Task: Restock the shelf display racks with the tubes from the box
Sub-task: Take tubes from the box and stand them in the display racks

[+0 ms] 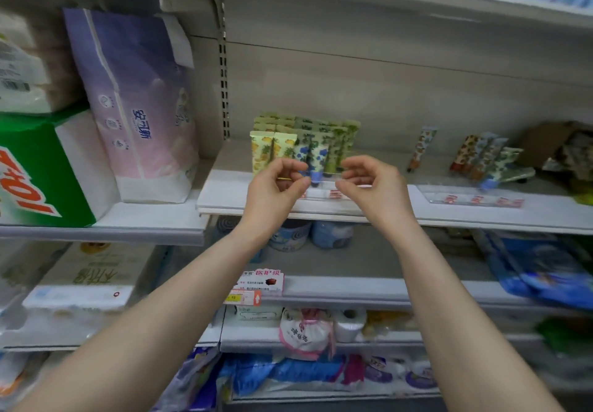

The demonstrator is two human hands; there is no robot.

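Left hand (276, 187), right hand (372, 187): fingers pinch front edge of clear plastic rack (324, 174), likely squaring it. Next: load more floral-print tubes (317, 151).

Hands: two, the left hand (277, 183) and the right hand (369, 183), mid-frame
Clear display racks: two — centre rack (324, 195), right rack (475, 200)
Centre tubes (317, 151): six across the front row; the rows behind are too packed to count
Right tubes (481, 158): about five, leaning together
Lone tube (422, 148): one, between the racks
Cardboard box (545, 142): one, right edge
Round tins (290, 235): two, below centre
Tissue packs, upper left: two — purple pack (138, 106), green pack (48, 171)
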